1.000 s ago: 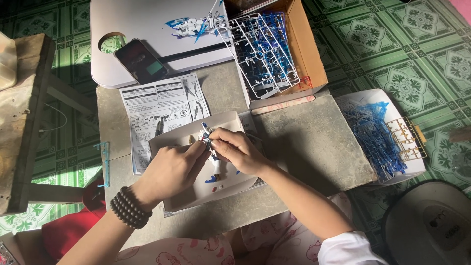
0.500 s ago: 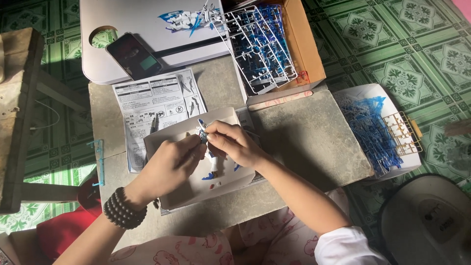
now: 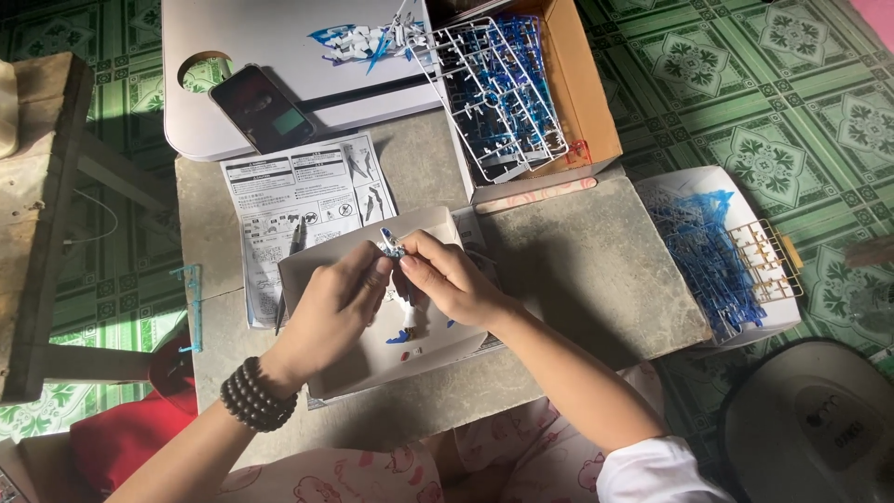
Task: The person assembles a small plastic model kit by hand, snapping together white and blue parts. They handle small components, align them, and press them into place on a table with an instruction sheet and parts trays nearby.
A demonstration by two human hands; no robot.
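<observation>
Head view, looking down on a grey stone surface (image 3: 596, 270); left hand (image 3: 326, 312) and right hand (image 3: 447, 279) meet over a shallow white tray (image 3: 321, 270) near the front edge; both sets of fingers pressed together, pinching a small white-and-blue model part (image 3: 391, 245) between them, held just above the tray; a dark bead bracelet (image 3: 253, 399) sits on the left wrist.

More small blue and white pieces (image 3: 406, 326) lie in the tray below the hands; a printed instruction sheet (image 3: 298, 186) lies partly under the tray on its far left side, with a thin dark tool (image 3: 296, 237) lying across it.

Beyond the sheet: a white lap tray (image 3: 279, 37) carrying a dark phone (image 3: 263, 107) and an assembled blue-and-white model section (image 3: 358, 39); to its right an open brown cardboard box (image 3: 582, 93) holding white and blue parts frames (image 3: 498, 93).

At the right edge of the surface, a white box lid (image 3: 684, 182) with blue frames (image 3: 698, 251) and a gold frame (image 3: 768, 261); green patterned floor tiles (image 3: 745, 84) around.
</observation>
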